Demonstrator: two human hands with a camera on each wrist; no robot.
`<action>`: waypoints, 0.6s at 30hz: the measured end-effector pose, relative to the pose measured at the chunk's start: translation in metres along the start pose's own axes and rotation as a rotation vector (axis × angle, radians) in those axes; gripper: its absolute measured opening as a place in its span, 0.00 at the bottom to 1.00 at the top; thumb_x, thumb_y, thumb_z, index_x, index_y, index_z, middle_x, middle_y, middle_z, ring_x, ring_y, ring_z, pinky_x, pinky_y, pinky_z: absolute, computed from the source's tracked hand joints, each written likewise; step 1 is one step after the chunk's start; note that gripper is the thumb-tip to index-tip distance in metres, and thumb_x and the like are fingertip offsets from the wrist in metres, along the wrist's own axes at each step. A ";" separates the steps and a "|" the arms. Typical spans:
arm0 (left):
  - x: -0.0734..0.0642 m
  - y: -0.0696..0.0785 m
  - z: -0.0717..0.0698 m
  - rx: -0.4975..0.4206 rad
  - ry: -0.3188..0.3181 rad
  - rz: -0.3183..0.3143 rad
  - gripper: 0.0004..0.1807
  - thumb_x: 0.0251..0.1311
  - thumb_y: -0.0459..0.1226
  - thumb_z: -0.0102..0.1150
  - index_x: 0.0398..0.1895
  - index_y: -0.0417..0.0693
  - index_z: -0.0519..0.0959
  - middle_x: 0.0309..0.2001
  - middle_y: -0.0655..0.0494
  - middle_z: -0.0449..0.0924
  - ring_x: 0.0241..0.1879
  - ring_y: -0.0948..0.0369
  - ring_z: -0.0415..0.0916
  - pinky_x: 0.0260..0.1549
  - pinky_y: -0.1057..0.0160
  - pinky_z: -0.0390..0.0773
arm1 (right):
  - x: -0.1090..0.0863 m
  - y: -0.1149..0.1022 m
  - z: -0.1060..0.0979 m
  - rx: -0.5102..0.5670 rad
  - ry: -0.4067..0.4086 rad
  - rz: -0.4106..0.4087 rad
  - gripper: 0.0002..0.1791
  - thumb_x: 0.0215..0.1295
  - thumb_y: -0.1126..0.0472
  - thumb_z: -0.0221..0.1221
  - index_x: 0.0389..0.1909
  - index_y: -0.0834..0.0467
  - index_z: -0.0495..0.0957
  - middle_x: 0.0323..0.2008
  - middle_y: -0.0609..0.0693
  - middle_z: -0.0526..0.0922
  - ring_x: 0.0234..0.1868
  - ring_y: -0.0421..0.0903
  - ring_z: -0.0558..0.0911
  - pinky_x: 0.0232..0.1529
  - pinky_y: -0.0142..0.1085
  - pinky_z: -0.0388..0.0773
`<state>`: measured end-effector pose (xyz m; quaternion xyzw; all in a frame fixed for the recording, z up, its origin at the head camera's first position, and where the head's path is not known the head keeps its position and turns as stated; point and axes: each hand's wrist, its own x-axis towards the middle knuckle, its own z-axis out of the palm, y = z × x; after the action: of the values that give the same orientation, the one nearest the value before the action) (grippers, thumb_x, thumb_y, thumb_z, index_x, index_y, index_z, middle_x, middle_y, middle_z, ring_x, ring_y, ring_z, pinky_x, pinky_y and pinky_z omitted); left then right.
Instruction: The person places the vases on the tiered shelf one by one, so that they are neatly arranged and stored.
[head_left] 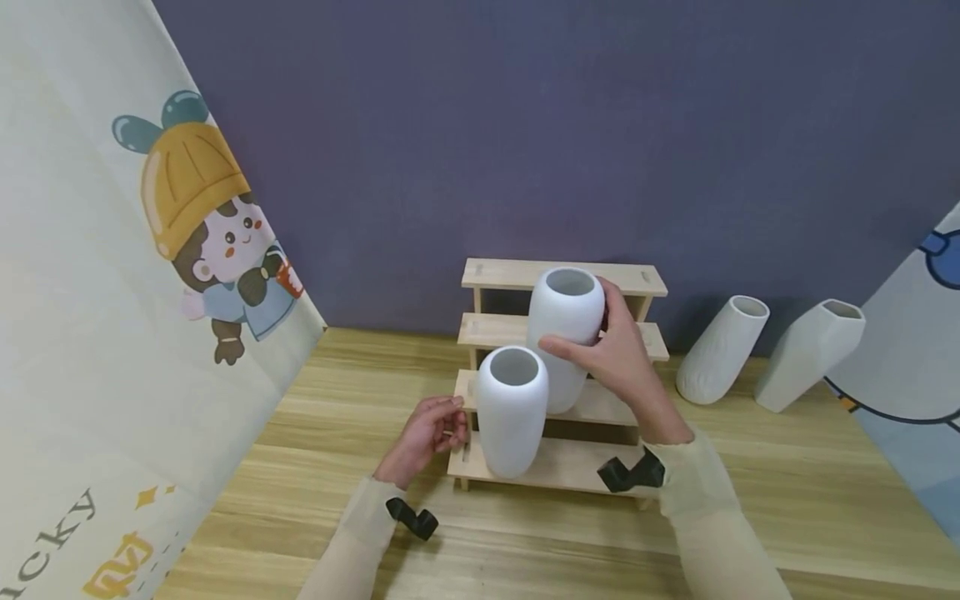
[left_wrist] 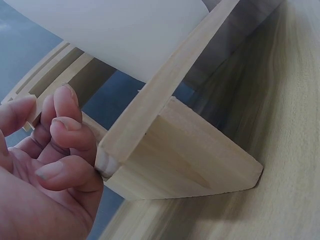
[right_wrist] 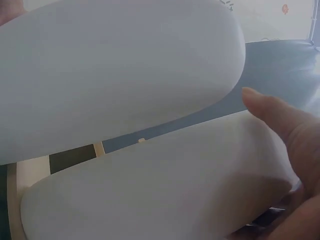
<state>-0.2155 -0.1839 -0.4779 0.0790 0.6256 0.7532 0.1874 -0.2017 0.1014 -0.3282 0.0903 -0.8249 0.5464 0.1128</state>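
Right hand on the rear white vase, left hand at the edge of the wooden stand.
The right hand [head_left: 618, 358] is wrapped partway round the upper body of the rear vase [head_left: 566, 317], thumb across its front, fingers behind its right side; the mouth rises above the grip and the base hangs below it, over the second step from the bottom, though whether it touches the board I cannot tell. The front vase [head_left: 512, 429] stands on the lowest step, before the rear one and outside that grip. The left hand [head_left: 425, 433] pinches the left end of a step of the wooden stand [head_left: 585, 467] between thumb and forefinger, other fingers loosely bent.
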 end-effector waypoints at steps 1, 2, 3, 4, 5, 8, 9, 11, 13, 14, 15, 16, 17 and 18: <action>0.000 0.000 0.000 0.001 0.000 0.000 0.22 0.76 0.41 0.44 0.19 0.54 0.76 0.16 0.65 0.78 0.14 0.70 0.71 0.12 0.73 0.58 | -0.001 0.000 -0.001 0.007 -0.001 0.002 0.57 0.51 0.52 0.76 0.76 0.52 0.50 0.68 0.58 0.68 0.65 0.60 0.74 0.63 0.61 0.74; 0.000 0.000 0.000 0.002 0.000 -0.001 0.22 0.76 0.41 0.44 0.19 0.54 0.76 0.16 0.65 0.78 0.14 0.70 0.71 0.12 0.73 0.58 | -0.001 0.001 -0.002 0.013 -0.002 0.006 0.56 0.52 0.52 0.75 0.76 0.52 0.50 0.69 0.58 0.67 0.66 0.60 0.73 0.64 0.61 0.73; -0.001 0.000 0.000 0.004 0.000 -0.001 0.22 0.76 0.41 0.44 0.19 0.54 0.76 0.16 0.65 0.78 0.15 0.70 0.71 0.12 0.73 0.58 | -0.002 0.001 -0.004 0.020 -0.001 0.010 0.56 0.53 0.52 0.75 0.77 0.52 0.50 0.70 0.58 0.67 0.68 0.60 0.72 0.64 0.62 0.72; -0.001 0.000 0.001 0.005 -0.001 -0.001 0.22 0.76 0.41 0.44 0.19 0.54 0.76 0.16 0.65 0.78 0.15 0.70 0.71 0.12 0.73 0.58 | -0.003 0.001 -0.005 0.026 0.000 0.012 0.55 0.54 0.52 0.75 0.77 0.53 0.50 0.71 0.59 0.67 0.69 0.60 0.71 0.65 0.62 0.71; -0.001 0.000 0.001 0.005 -0.001 -0.001 0.22 0.76 0.42 0.44 0.19 0.54 0.76 0.16 0.65 0.78 0.15 0.70 0.71 0.12 0.73 0.58 | -0.003 0.002 -0.007 0.032 0.004 0.012 0.54 0.54 0.52 0.74 0.76 0.53 0.50 0.71 0.59 0.67 0.70 0.60 0.70 0.66 0.62 0.71; -0.001 0.001 0.001 0.005 0.003 -0.002 0.22 0.76 0.42 0.44 0.19 0.54 0.76 0.16 0.65 0.78 0.15 0.70 0.71 0.12 0.73 0.59 | -0.006 0.003 -0.013 0.066 0.012 0.000 0.51 0.57 0.55 0.73 0.76 0.55 0.52 0.72 0.59 0.67 0.71 0.58 0.70 0.66 0.61 0.71; -0.001 0.001 0.001 0.005 0.005 -0.002 0.22 0.76 0.42 0.44 0.19 0.54 0.76 0.16 0.65 0.78 0.15 0.70 0.71 0.12 0.74 0.59 | -0.007 0.003 -0.015 0.072 0.018 -0.005 0.50 0.57 0.56 0.72 0.75 0.56 0.52 0.71 0.59 0.68 0.71 0.57 0.70 0.66 0.59 0.72; -0.001 0.001 0.001 0.003 0.010 -0.003 0.22 0.76 0.42 0.44 0.19 0.54 0.76 0.16 0.65 0.78 0.15 0.70 0.71 0.12 0.74 0.59 | -0.009 0.004 -0.020 0.073 0.034 -0.013 0.48 0.59 0.58 0.71 0.75 0.56 0.54 0.70 0.58 0.69 0.69 0.54 0.73 0.65 0.52 0.76; -0.001 0.001 0.001 0.004 0.010 -0.003 0.22 0.76 0.42 0.44 0.19 0.54 0.76 0.16 0.65 0.78 0.15 0.70 0.71 0.12 0.73 0.59 | -0.012 0.005 -0.026 0.086 0.053 -0.019 0.45 0.61 0.59 0.69 0.74 0.56 0.55 0.69 0.58 0.71 0.66 0.48 0.75 0.62 0.40 0.79; 0.000 0.000 0.001 0.004 0.008 -0.003 0.23 0.76 0.41 0.44 0.19 0.54 0.76 0.16 0.65 0.78 0.15 0.70 0.71 0.12 0.73 0.59 | -0.013 0.006 -0.029 0.085 0.067 -0.022 0.44 0.61 0.60 0.69 0.74 0.56 0.55 0.69 0.58 0.71 0.64 0.43 0.76 0.59 0.34 0.80; 0.000 0.000 0.001 0.003 0.006 -0.004 0.23 0.76 0.41 0.44 0.19 0.54 0.76 0.16 0.65 0.78 0.15 0.70 0.71 0.12 0.73 0.59 | -0.015 0.008 -0.032 0.086 0.082 -0.024 0.43 0.62 0.60 0.68 0.74 0.55 0.56 0.68 0.57 0.72 0.62 0.39 0.76 0.56 0.28 0.79; 0.000 0.000 0.001 0.003 0.004 -0.004 0.23 0.76 0.41 0.44 0.19 0.53 0.76 0.16 0.65 0.78 0.15 0.70 0.71 0.12 0.73 0.59 | -0.016 0.010 -0.036 0.090 0.101 -0.027 0.41 0.63 0.60 0.68 0.73 0.55 0.57 0.67 0.56 0.73 0.60 0.35 0.76 0.53 0.23 0.78; 0.000 0.000 0.001 0.003 0.001 -0.004 0.23 0.76 0.41 0.44 0.19 0.53 0.76 0.16 0.65 0.78 0.14 0.70 0.71 0.12 0.73 0.59 | -0.017 0.012 -0.039 0.096 0.125 -0.031 0.40 0.64 0.60 0.67 0.73 0.54 0.58 0.66 0.54 0.74 0.59 0.32 0.76 0.51 0.20 0.77; 0.000 0.000 0.001 0.001 -0.002 -0.004 0.23 0.76 0.41 0.43 0.19 0.53 0.76 0.15 0.65 0.78 0.14 0.70 0.71 0.12 0.73 0.58 | -0.018 0.014 -0.043 0.112 0.159 -0.035 0.38 0.64 0.61 0.67 0.71 0.54 0.59 0.64 0.52 0.75 0.57 0.30 0.77 0.49 0.18 0.76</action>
<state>-0.2153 -0.1835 -0.4775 0.0784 0.6260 0.7524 0.1894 -0.1844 0.1466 -0.3295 0.0671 -0.7798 0.5952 0.1820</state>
